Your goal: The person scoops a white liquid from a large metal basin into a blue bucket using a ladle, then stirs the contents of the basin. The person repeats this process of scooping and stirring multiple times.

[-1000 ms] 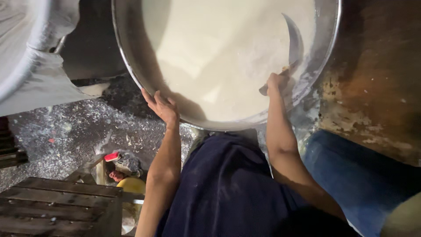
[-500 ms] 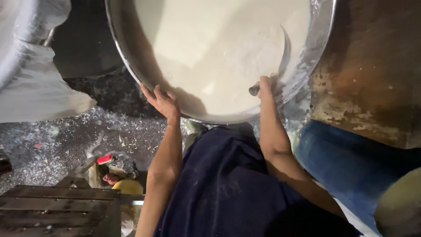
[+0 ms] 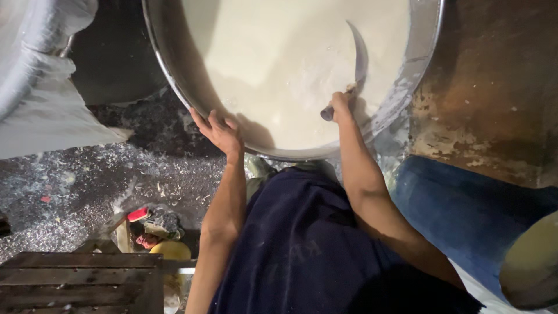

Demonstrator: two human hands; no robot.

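Note:
A very large round metal pan [image 3: 168,70] fills the top of the view, full of a pale cream-coloured mass [image 3: 279,64]. My left hand [image 3: 220,131] rests flat on the pan's near rim, fingers spread. My right hand [image 3: 342,104] grips the short handle of a curved metal blade [image 3: 359,55]. The blade arcs upward along the right inner wall of the pan, its edge against the pale mass.
A blue barrel [image 3: 465,215] lies at my right. A rusty wall [image 3: 500,87] rises behind it. White cloth or sacking [image 3: 40,110] hangs at the left. The dark floor [image 3: 70,192] is speckled white. A dark wooden pallet [image 3: 75,282] and small scraps [image 3: 154,224] sit lower left.
My right hand has slid left and inward along the pan's edge with the blade. The left hand stays on the rim. The view has shifted slightly.

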